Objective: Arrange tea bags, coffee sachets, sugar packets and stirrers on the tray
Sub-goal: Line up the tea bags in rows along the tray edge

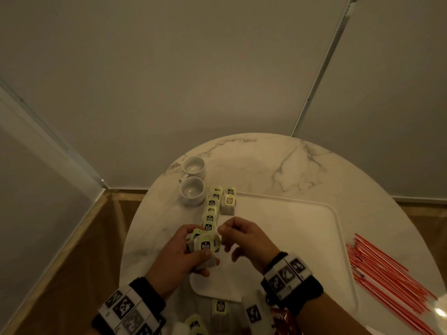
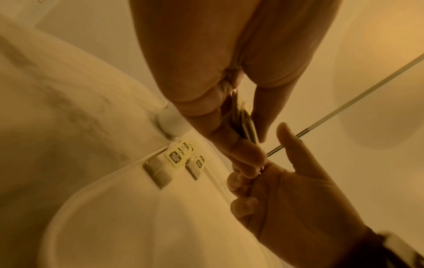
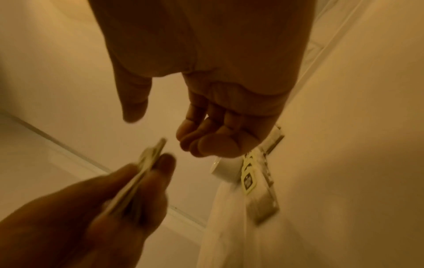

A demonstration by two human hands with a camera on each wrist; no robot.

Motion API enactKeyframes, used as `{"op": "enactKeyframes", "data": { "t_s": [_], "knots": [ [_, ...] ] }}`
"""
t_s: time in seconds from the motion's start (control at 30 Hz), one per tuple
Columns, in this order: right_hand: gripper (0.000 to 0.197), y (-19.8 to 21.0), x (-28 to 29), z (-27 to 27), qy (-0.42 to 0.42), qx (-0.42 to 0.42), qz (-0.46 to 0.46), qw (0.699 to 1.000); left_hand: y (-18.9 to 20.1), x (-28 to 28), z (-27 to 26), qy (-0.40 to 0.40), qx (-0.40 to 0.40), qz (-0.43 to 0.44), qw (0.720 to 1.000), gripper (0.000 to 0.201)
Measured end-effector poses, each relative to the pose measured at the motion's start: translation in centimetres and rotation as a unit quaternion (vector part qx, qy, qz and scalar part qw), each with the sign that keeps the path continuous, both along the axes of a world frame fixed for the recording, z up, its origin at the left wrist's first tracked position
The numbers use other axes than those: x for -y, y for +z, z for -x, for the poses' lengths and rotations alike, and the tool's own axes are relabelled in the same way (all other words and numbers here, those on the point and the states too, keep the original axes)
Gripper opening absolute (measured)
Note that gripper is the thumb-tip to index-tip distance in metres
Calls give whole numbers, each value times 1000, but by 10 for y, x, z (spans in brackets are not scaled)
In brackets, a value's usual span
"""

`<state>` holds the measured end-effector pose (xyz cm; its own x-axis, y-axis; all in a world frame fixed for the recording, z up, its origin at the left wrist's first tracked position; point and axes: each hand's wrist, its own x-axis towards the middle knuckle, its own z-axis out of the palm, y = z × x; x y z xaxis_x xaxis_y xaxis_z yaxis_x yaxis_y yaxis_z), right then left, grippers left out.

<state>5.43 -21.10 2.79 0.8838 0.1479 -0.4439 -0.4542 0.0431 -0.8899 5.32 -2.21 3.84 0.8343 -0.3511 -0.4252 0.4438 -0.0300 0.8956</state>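
My left hand [image 1: 200, 247] grips a small stack of yellow-tagged tea bags [image 1: 205, 245] above the near left corner of the white tray [image 1: 314, 213]. In the left wrist view the stack [image 2: 243, 125] sits edge-on between thumb and fingers. My right hand [image 1: 228, 243] hovers just right of the stack with its fingers loosely curled and thumb apart; the right wrist view shows it empty [image 3: 164, 130]. A row of tea bags [image 1: 211, 209] lies along the tray's left edge, with a shorter second row [image 1: 229, 201] beside it. Red stirrers [image 1: 387, 276] lie on the table right of the tray.
Two white cups [image 1: 193, 180] stand on the round marble table [image 1: 278, 160], left of the tray's far corner. Loose tea bags [image 1: 220, 310] and a red sachet [image 1: 281, 317] lie near the table's front edge, by my wrists. Walls close in behind the table.
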Motion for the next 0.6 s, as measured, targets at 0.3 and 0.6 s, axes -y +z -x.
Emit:
{"op": "enactKeyframes", "data": {
  "t_s": [0.3,0.6],
  "knots": [
    [6,-6,7,6,-88,3,-50,995,0,-2,2,-27,-1,-14,1000,32],
    [7,-43,41,-49,-56,11,202,978,0,-8,5,3,-10,-18,1000,33]
  ]
}}
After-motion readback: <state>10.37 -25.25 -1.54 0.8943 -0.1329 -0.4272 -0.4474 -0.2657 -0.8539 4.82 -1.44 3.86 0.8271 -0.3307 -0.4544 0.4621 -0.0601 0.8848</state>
